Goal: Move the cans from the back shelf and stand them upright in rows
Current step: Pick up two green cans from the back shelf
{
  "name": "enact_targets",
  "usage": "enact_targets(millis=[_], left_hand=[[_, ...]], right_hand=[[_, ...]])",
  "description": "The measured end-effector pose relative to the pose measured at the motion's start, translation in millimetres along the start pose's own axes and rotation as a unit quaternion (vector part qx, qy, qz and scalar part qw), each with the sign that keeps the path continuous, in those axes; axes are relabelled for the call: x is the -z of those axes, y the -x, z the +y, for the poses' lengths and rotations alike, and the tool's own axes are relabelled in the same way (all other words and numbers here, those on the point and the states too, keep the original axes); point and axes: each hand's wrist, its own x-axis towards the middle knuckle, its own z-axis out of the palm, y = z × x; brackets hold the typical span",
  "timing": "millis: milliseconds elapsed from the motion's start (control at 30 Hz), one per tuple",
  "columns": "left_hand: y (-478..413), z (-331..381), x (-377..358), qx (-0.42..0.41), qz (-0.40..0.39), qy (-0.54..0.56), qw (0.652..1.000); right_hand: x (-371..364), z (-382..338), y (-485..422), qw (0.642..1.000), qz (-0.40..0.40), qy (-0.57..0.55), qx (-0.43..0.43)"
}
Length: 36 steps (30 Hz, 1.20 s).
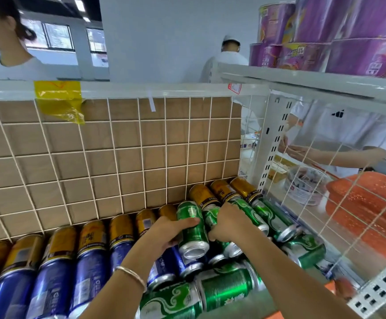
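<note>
The left hand [164,233] gripped one green can [193,229], fingers curled round its side. Touching it on the right, the right hand [229,223] curled over a second green can [211,218]. Beyond both hands, ten gold cans [202,195] lined the wire grid [118,146]. At least five loose green cans [229,288] lay jumbled right of and nearer than the hands. The blue cans [90,270] to the left were too blurred to count.

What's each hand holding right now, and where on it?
The left hand grips a green can round its side; the right hand wraps the middle of a second green can, mostly hidden.
</note>
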Motion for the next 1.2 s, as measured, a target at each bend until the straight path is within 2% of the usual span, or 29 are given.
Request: enact_targets(millis=[133, 267, 333, 400, 533, 667, 833, 1000, 1200], left_hand=[[2, -1, -2, -0.01, 0.016, -0.057, 0.998], [8, -1, -1, 0.005, -0.001, 0.019, 1.0], [15, -4, 1, 0.006, -0.011, 0.078, 0.997], [23, -7, 2, -0.002, -0.028, 0.143, 0.989], [33, -15, 3, -0.028, -0.04, 0.222, 0.974], [44, -18, 10, -0.072, -0.04, 0.277, 0.957], [75, -12, 27, -0.15, -0.024, 0.292, 0.944], [115, -26, 48, -0.207, 0.037, 0.311, 0.927], [178, -56, 81, -0.228, 0.129, 0.293, 0.92]], right_hand=[[7, 4, 5, 0.998, -0.03, -0.051, 0.034], [14, 7, 9, 0.994, -0.043, -0.086, 0.054], [11, 11, 9, 0.987, -0.037, -0.15, 0.051], [6, 17, 10, 0.964, -0.046, -0.259, 0.044], [-3, 19, 18, 0.888, -0.073, -0.452, 0.045], [3, 13, 26, 0.814, -0.115, -0.564, 0.075], [12, -6, 43, 0.754, -0.19, -0.611, 0.147], [3, -34, 64, 0.734, -0.248, -0.594, 0.214], [-23, -78, 98, 0.7, -0.332, -0.583, 0.244]])
